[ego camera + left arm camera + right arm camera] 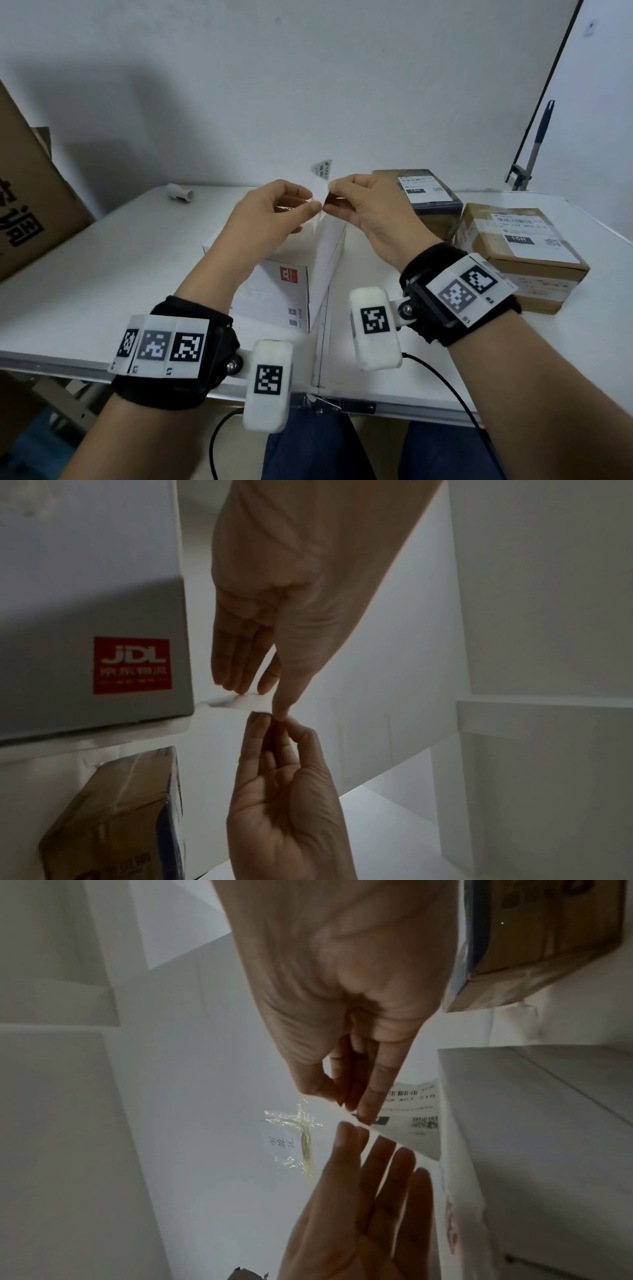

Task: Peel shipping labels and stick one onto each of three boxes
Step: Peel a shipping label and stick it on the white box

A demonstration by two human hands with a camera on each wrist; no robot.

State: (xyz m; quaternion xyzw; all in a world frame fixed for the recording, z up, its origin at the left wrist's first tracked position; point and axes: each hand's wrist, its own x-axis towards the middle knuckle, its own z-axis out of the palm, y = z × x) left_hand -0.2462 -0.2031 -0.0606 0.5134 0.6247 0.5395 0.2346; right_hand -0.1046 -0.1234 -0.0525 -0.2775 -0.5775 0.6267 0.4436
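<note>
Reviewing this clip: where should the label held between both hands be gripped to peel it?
At its top corner: the label hangs upright above the white box, and the left hand and right hand pinch there from opposite sides, probably splitting sticker from backing.

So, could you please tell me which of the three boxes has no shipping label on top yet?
The white JDL box under the hands; both brown boxes, the far one and the near one, already carry labels.
</note>
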